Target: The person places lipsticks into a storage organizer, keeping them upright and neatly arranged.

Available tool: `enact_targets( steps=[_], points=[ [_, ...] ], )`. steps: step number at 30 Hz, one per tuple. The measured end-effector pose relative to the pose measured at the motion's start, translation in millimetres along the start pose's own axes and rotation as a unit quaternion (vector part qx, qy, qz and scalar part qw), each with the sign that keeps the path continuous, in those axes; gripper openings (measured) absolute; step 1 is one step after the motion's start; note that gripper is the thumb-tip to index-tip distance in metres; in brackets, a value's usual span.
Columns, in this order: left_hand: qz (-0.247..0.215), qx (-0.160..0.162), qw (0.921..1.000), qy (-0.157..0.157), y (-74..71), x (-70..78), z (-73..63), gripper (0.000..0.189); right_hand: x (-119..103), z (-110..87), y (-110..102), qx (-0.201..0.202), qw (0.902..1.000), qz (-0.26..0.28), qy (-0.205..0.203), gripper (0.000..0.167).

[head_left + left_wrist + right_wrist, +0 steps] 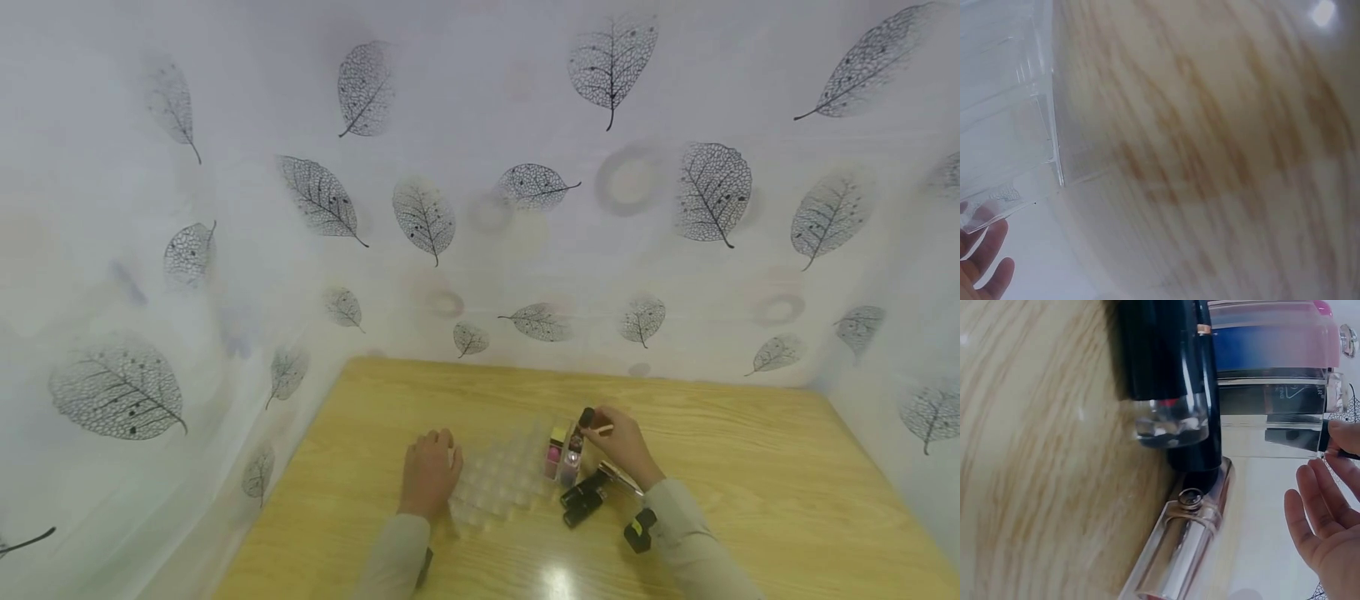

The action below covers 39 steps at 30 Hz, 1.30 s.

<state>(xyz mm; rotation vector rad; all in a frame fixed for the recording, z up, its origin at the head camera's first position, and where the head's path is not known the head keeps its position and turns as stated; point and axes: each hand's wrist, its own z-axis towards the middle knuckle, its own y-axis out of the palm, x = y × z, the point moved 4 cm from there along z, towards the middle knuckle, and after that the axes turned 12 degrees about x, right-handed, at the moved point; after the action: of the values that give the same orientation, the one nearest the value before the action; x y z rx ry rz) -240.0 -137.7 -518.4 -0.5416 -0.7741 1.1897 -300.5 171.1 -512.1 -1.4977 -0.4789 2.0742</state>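
A clear divided lipstick organizer (pixel 498 483) stands tilted on the table, several lipsticks in its right-end compartments. My right hand (pixel 618 442) pinches a black lipstick (pixel 587 417) by its end at the far right compartment. In the right wrist view, that lipstick (pixel 1294 437) shows through the clear wall, partly inside the slot. Beside it stand a pink lipstick (pixel 552 457) and one with a blue-and-pink body (pixel 1272 344). My left hand (pixel 431 473) rests against the organizer's left side, its fingers loosely bent; in the left wrist view the fingertips (pixel 991 240) touch a clear corner.
Black lipstick tubes (pixel 583 500) lie in front of the organizer's right end, with a silver-and-clear one (pixel 621 478) by my right wrist. A black item with a yellow-green label (pixel 640 531) is nearer my right sleeve. Another dark object (pixel 424 567) is partly hidden by my left sleeve.
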Motion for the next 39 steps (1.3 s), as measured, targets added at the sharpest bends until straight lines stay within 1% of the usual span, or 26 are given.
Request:
enact_targets(
  steps=[8,13,17,21,25,28,33,35,39],
  points=[
    [-0.003,-0.005,1.0000,-0.002,2.8,-2.5,-1.0,0.013,2.6,-2.9,1.7,-0.020,0.9998,0.000,-0.004,0.013],
    [-0.005,-0.008,0.9999,-0.006,0.4,-1.2,0.1,0.014,1.1,-2.6,0.8,-0.022,0.9998,-0.001,0.000,0.012],
    [-0.005,-0.001,1.0000,-0.004,-1.2,0.3,1.0,0.014,0.8,-3.6,-1.1,-0.021,0.9998,-0.002,-0.003,0.013],
    [-0.005,0.002,1.0000,-0.002,-0.5,0.3,0.9,0.014,1.3,-6.1,-4.9,-0.017,0.9997,-0.007,-0.015,0.014],
    [-0.003,0.008,1.0000,0.003,-0.1,-0.5,0.7,0.014,-0.5,-9.1,-12.0,-0.007,0.9991,-0.016,-0.039,0.015],
    [0.004,0.012,0.9999,0.007,2.1,-1.9,-0.1,0.014,-3.4,-11.9,-18.4,-0.003,0.9979,-0.029,-0.058,0.015],
    [0.012,0.018,0.9997,0.013,4.1,-2.6,-0.5,0.013,-8.2,-19.3,-28.7,-0.008,0.9939,-0.072,-0.083,0.017],
    [0.010,0.018,0.9997,0.013,2.9,-1.7,-0.3,0.013,-8.4,-23.4,-32.1,-0.018,0.9917,-0.093,-0.087,0.018],
    [0.009,0.016,0.9998,0.011,0.7,0.3,0.0,0.014,-4.6,-32.4,-35.5,-0.050,0.9865,-0.135,-0.079,0.019]
  ],
)
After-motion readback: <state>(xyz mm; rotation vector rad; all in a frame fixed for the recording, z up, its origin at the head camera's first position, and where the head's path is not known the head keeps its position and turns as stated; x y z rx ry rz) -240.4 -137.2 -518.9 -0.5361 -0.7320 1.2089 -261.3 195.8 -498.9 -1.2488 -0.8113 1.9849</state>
